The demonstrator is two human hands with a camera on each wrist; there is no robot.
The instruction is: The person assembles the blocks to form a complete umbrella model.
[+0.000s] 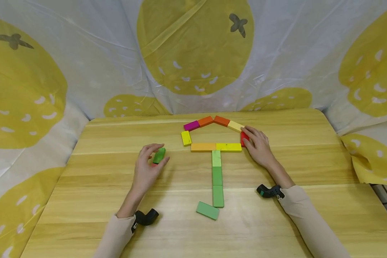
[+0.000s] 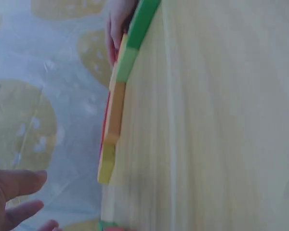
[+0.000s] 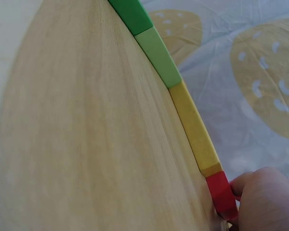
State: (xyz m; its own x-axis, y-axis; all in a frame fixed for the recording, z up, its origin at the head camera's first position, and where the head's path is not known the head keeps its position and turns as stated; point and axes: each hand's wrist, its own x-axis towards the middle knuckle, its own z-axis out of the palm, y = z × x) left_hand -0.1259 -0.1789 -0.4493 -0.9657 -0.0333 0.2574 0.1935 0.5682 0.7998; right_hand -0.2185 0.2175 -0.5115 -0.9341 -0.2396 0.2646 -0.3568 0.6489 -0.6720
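Observation:
My right hand (image 1: 259, 148) is at the right end of a block outline, its thumb and fingers pinching a red block (image 1: 244, 139). In the right wrist view the fingertips lie against that red block (image 3: 222, 195), which adjoins the end of a yellow block (image 3: 195, 127). Over on the left, my left hand (image 1: 146, 170) arches around a green block (image 1: 159, 156) and a red block (image 1: 154, 165) beside it. The left wrist view has the left hand's fingers (image 2: 21, 185) spread apart, with nothing between them.
An orange block (image 1: 203, 147) and a yellow block (image 1: 228, 147) form the outline's base. Purple, orange and cream blocks arch above, with a yellow block (image 1: 186, 138) at left. Green blocks (image 1: 217, 175) run down from the base; a loose green block (image 1: 208, 210) lies askew below.

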